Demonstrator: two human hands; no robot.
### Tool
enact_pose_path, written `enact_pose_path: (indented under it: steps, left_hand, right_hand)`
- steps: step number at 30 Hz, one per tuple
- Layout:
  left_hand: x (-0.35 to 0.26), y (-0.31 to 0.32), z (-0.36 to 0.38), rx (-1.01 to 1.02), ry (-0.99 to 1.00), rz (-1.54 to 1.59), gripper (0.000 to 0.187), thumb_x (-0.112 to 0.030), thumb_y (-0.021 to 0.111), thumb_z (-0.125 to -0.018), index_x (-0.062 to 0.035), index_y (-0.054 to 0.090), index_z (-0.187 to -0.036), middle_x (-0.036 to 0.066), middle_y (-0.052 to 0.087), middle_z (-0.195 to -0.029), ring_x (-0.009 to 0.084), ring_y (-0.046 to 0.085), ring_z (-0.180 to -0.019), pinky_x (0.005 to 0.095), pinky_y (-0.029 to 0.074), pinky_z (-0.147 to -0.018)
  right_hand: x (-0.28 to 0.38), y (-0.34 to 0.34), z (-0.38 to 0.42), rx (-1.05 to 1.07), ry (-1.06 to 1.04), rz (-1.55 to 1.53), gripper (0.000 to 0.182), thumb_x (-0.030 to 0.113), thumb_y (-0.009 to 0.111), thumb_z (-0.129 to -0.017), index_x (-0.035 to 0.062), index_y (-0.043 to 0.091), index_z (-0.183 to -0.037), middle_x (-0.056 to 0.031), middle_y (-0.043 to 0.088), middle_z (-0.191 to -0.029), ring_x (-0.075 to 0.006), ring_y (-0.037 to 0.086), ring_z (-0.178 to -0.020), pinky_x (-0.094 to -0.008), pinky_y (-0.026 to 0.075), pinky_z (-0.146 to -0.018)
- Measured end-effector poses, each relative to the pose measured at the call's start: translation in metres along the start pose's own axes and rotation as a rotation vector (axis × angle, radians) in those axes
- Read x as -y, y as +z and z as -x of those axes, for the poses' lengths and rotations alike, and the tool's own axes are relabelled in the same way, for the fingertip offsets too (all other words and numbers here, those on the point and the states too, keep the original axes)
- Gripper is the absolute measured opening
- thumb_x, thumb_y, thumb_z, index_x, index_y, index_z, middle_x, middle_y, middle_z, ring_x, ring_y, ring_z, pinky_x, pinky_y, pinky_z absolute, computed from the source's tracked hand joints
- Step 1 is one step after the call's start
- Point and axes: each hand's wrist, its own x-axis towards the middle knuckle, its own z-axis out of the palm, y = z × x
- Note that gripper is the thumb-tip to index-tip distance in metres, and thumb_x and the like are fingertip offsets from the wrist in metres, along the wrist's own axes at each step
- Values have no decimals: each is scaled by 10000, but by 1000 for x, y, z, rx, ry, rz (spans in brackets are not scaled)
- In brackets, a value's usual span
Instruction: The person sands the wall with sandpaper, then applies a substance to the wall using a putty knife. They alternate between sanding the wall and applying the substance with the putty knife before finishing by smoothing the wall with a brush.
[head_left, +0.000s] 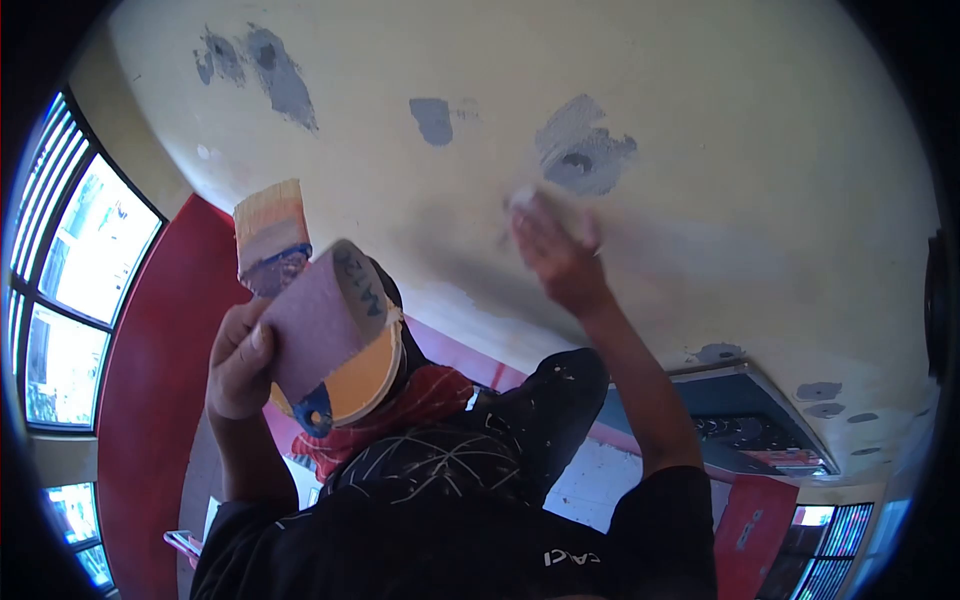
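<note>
My left hand (243, 360) is closed around a wide paintbrush (272, 235), bristles up, together with a folded sheet of sandpaper (325, 310) marked on its back. Just beside that hand is a round tub (378, 375) with a yellowish inside. My right hand (557, 250) is raised against the cream wall (400, 190), blurred by motion, its fingers pressed on a small pale piece that I cannot make out. Above it on the wall is a grey filler patch (585, 150).
More grey patches (280, 80) mark the wall at the upper left, and others (820, 390) at the right. Barred windows (80, 260) and a red wall band (150, 370) are at the left. A dark framed board (740, 415) hangs at the lower right.
</note>
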Motion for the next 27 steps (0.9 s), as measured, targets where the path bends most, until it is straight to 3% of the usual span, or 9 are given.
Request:
enact_pose_path:
  steps: [3, 5, 8, 10, 12, 15, 19, 22, 27]
  left_hand:
    - [3, -5, 5, -35, -60, 16, 504, -344, 544, -861, 102, 541, -1096, 132, 634, -978, 161, 621, -845, 247, 453, -767]
    - [-1, 1, 1, -12, -42, -21, 503, -341, 543, -861, 102, 540, -1097, 131, 635, -976, 160, 620, -850, 250, 453, -770]
    - [4, 1, 4, -122, -37, -46, 496, -342, 541, -860, 101, 546, -1082, 123, 639, -944, 149, 619, -820, 245, 454, -740]
    - [0, -2, 3, -38, -32, -56, 490, -342, 539, -861, 100, 549, -1073, 116, 640, -925, 142, 617, -805, 240, 452, -724]
    - [-1, -2, 4, 16, -21, -49, 487, -342, 539, -861, 100, 552, -1067, 111, 640, -913, 138, 614, -796, 236, 449, -714]
    - [2, -4, 1, 55, -11, -10, 484, -339, 540, -862, 100, 553, -1065, 108, 639, -908, 135, 611, -798, 232, 446, -713]
    - [-2, 2, 2, -1, -39, -15, 485, -337, 541, -863, 101, 548, -1072, 110, 640, -915, 135, 610, -805, 233, 447, -721]
    - [-1, 3, 3, -50, -27, -43, 489, -337, 540, -864, 102, 544, -1080, 112, 639, -925, 133, 610, -803, 233, 449, -723]
    - [-5, -2, 0, 83, -28, -28, 478, -327, 532, -871, 99, 540, -1088, 113, 638, -933, 133, 609, -802, 237, 451, -724]
  right_hand:
    - [-38, -47, -41, -281, 231, 104, 396, 168, 474, -862, 196, 538, -1252, 31, 510, -1323, -162, 418, -1278, -590, 37, -1016]
    - [-64, -75, -56, -326, 344, 207, 404, 150, 472, -862, 193, 532, -1259, 32, 505, -1329, -172, 430, -1268, -583, 25, -1020]
    - [-65, -47, -51, -307, 334, 229, 459, 102, 543, -800, 219, 560, -1243, 41, 528, -1305, -166, 416, -1279, -532, 58, -1044]
    - [-28, -23, -29, 26, 172, 186, 425, 105, 517, -825, 178, 559, -1242, 30, 533, -1295, -156, 417, -1277, -548, 98, -1038]
    - [0, 10, 0, 192, -32, 37, 347, 175, 449, -877, 178, 567, -1204, 43, 513, -1308, -166, 402, -1287, -512, 91, -1074]
    - [-3, 2, 0, 30, -16, -133, 320, 183, 483, -864, 183, 591, -1165, 49, 505, -1320, -166, 396, -1293, -529, 89, -1062]
    - [-54, -56, -42, -329, 251, 117, 385, 137, 535, -812, 188, 590, -1190, 44, 503, -1327, -189, 393, -1299, -547, 117, -1024]
    - [-77, -68, -50, -413, 416, 149, 467, 56, 524, -782, 118, 551, -1245, -5, 509, -1324, -220, 416, -1279, -483, 111, -1067]
    - [8, 17, 5, 109, -25, -2, 371, 170, 483, -852, 121, 566, -1210, -33, 499, -1327, -159, 417, -1274, -559, 129, -1050]
